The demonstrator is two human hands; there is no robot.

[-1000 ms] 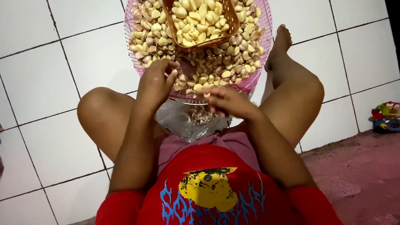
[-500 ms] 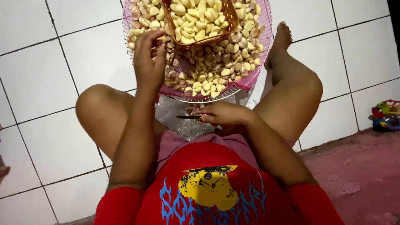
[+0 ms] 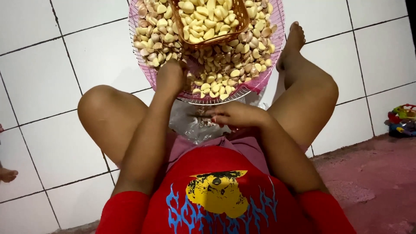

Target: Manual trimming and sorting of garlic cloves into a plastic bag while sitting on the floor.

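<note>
**Seated person sorting garlic cloves, seen from the head camera**

The person is sitting on a white tiled floor [image 3: 52, 78] with knees spread, wearing a red shirt [image 3: 216, 199] with a yellow and blue print. Between the feet, a round pink mesh tray [image 3: 268, 76] is lying flat and holding a heap of unpeeled garlic cloves [image 3: 229, 65]. A smaller orange basket [image 3: 236, 24] is resting on top of that heap, at the far side, and is holding pale peeled cloves [image 3: 203, 19].

The left hand [image 3: 171, 78] is reaching into the near left part of the tray, fingers curled down among the unpeeled cloves; whether it is gripping one cannot be told. The right hand [image 3: 236, 116] is hovering just below the tray's near rim, over a crumpled clear plastic bag [image 3: 190, 125] lying between the thighs. Its fingers are bunched together, seemingly around a small dark knife [image 3: 200, 115], though the thing is too small to name with certainty.

A colourful toy [image 3: 401, 119] is sitting at the right edge, beside a reddish mat [image 3: 372, 182].
</note>
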